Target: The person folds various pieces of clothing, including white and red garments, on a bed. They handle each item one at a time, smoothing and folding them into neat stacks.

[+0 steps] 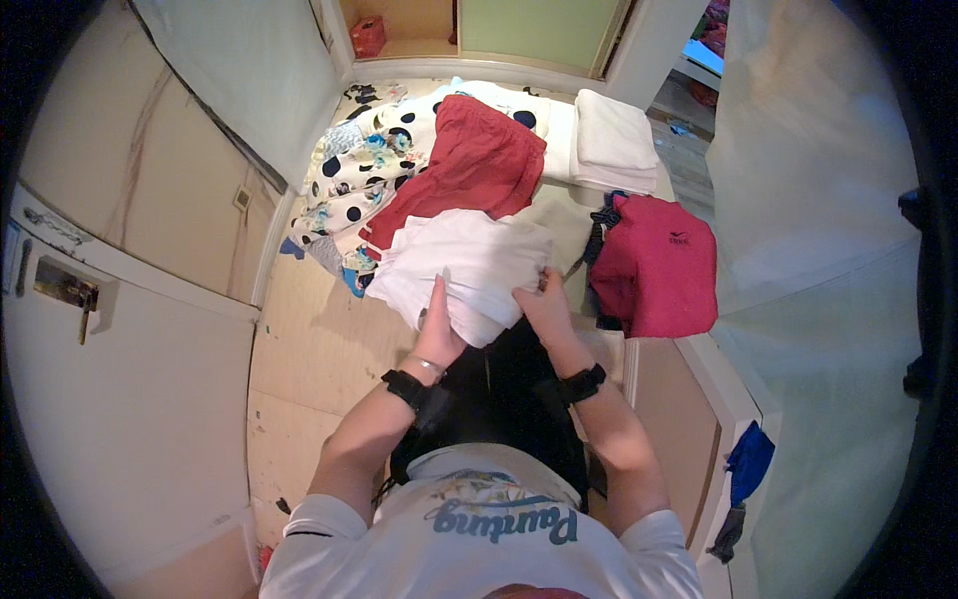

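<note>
A folded white garment (471,254) is held in front of me, above my lap. My left hand (440,329) supports its near left side, thumb extended over the cloth and fingers mostly hidden beneath. At the right edge, my right hand (546,303) pinches the fabric between thumb and fingers. Just beyond lie red shorts (486,157), spread over white cloth with black dots and blue flowers (374,168). To the right of my right hand sits a folded crimson garment (658,262) with a small logo, dark cloth (605,224) showing along its left side.
Folded white towels (617,135) are stacked at the far right. A white door (135,389) with a metal handle stands left. Blue and grey cloths (751,464) hang over a ledge at lower right. Behind the laundry is a cabinet with a green sliding panel (539,34).
</note>
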The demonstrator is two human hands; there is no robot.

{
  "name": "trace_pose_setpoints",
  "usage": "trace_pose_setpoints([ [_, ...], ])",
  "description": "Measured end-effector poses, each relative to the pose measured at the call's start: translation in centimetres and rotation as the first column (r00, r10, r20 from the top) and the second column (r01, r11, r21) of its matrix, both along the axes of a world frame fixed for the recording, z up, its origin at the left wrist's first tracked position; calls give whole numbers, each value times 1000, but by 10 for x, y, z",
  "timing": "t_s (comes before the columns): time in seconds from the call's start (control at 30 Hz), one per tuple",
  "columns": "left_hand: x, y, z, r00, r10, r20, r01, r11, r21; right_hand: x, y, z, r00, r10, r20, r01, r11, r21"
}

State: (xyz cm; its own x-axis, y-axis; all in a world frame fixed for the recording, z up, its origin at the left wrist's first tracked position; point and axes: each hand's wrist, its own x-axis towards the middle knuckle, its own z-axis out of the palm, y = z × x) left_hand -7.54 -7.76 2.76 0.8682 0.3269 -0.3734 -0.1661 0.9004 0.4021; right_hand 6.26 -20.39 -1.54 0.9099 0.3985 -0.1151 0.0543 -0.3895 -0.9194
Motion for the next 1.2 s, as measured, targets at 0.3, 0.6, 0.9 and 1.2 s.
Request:
trace_pose_setpoints([
  [0.3,-19,23,-39,987,-82,-140,79,997,-26,-14,22,38,857,118,-502,57,946,320],
  [0.6,-25,8,-14,994,102,-30,-103,992,-71,-17,9,12,750,468,-468,-103,781,616],
  [0.9,-14,31,51,985,149,81,-151,988,13,-40,-49,81,711,378,-593,115,769,628],
  [1.2,16,15,61,994,-100,-32,103,990,96,-4,-81,77,786,280,-551,274,641,717],
])
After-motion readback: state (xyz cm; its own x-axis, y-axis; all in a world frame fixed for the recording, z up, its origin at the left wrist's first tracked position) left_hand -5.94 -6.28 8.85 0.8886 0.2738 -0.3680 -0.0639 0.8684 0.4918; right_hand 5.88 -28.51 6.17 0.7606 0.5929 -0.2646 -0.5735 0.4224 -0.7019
